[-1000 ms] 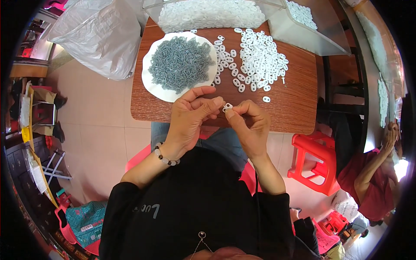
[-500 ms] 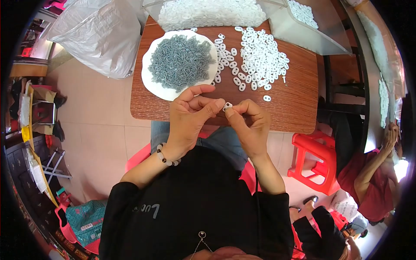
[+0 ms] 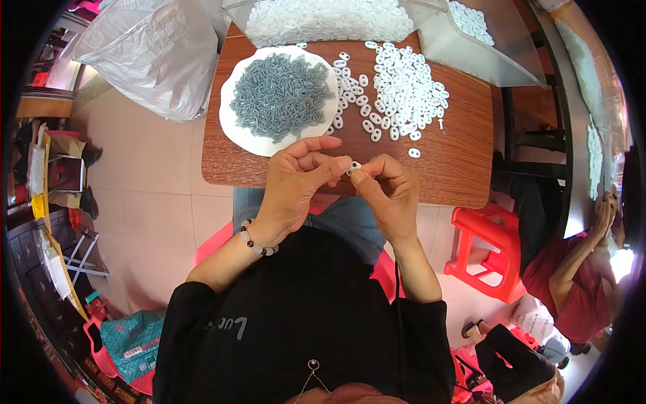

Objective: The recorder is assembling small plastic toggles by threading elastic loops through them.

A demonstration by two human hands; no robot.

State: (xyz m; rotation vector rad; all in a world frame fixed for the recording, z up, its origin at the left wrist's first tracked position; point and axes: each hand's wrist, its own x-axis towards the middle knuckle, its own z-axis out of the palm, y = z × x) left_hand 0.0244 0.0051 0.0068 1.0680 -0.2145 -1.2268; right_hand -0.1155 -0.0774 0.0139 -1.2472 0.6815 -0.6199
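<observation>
A small white two-holed oval plastic piece (image 3: 354,165) is pinched between both hands above the table's near edge. My left hand (image 3: 299,170) holds its left side with thumb and a finger, the other fingers loosely curled. My right hand (image 3: 390,192) grips its right side between thumb and forefinger. Whether a smaller part sits in its holes cannot be made out. Beyond my left hand stands a white wavy-rimmed plate (image 3: 227,114) heaped with small grey springs (image 3: 279,94). To the right of the plate lies a loose pile of similar white pieces (image 3: 407,87).
The brown wooden table (image 3: 457,161) has rounded corners. At its far side stand clear bins (image 3: 330,20) of white pieces. A red plastic stool (image 3: 488,249) is at right, a large whitish sack (image 3: 148,60) at far left. Another person's arm (image 3: 572,269) works at a table on the right.
Both hands stay at nearly the same spot, still pinching the white piece, which has turned slightly. On the lower right, a person in dark clothes has shifted.
</observation>
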